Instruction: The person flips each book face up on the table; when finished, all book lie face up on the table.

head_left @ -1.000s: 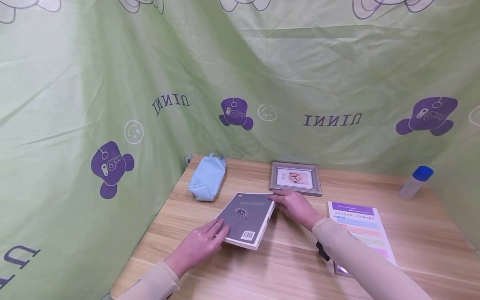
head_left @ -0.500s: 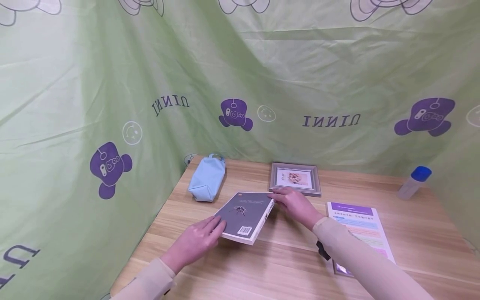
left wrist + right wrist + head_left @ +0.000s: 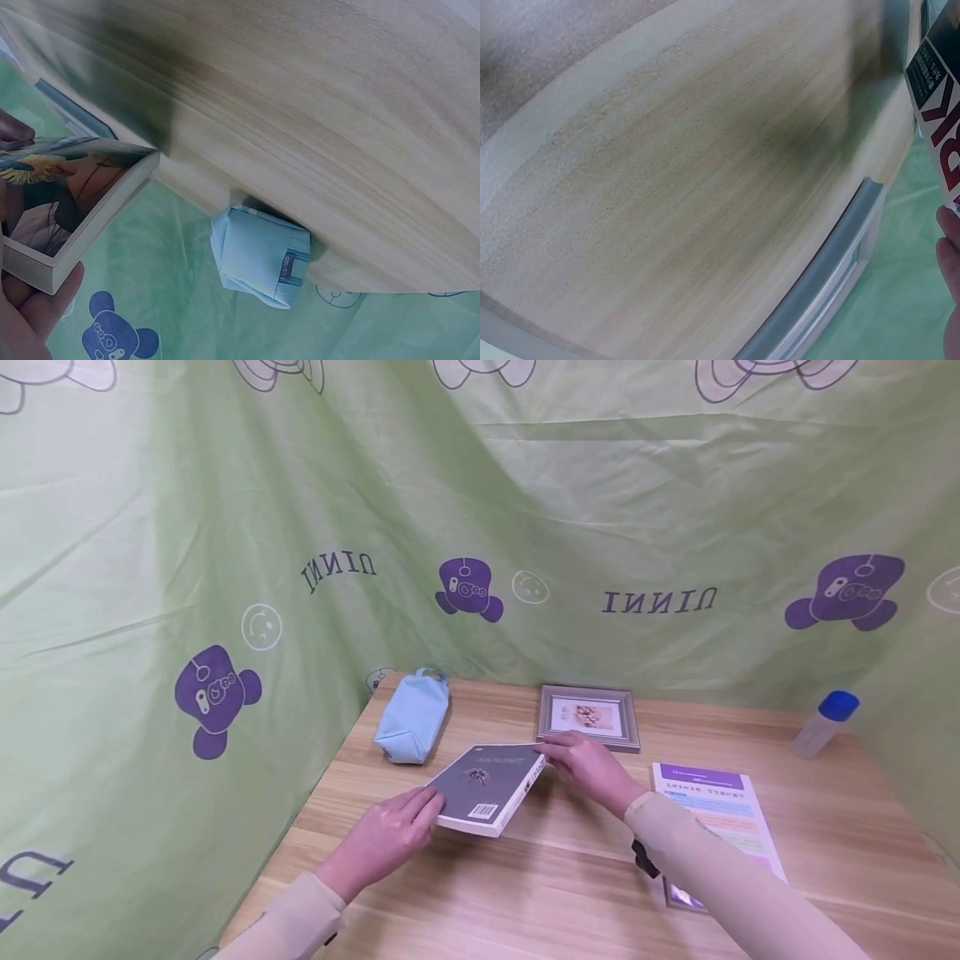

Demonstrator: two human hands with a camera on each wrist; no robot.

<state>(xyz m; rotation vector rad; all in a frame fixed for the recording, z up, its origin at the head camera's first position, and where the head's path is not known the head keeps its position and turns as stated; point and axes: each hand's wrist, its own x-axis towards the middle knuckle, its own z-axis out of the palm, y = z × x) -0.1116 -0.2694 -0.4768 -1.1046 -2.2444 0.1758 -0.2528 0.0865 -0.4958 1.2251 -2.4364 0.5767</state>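
A thick paperback book point(image 3: 487, 781) is held above the wooden table, its grey back cover with a barcode facing up and its near edge raised. At the near-left corner my left hand point(image 3: 382, 839) pinches it, fingers on the back cover. My right hand point(image 3: 591, 772) grips the far-right corner by the spine. The left wrist view shows the book's pictured front cover point(image 3: 67, 202) from below, with fingertips point(image 3: 56, 300) under its edge. In the right wrist view, red letters mark part of the book point(image 3: 943, 120) beside my right hand's fingers point(image 3: 949, 255).
A light blue pouch point(image 3: 414, 718) lies back left. Behind the book, a grey picture frame point(image 3: 632, 722) lies flat. A printed sheet point(image 3: 716, 810) with a purple heading is on the right, partly covered by the right sleeve. Further right stands a tilted-looking blue-capped bottle point(image 3: 817, 731).
The book's near edge has come up and away from me, so its back cover appears more foreshortened. Both hands keep their hold; the left has shifted slightly left and forward.
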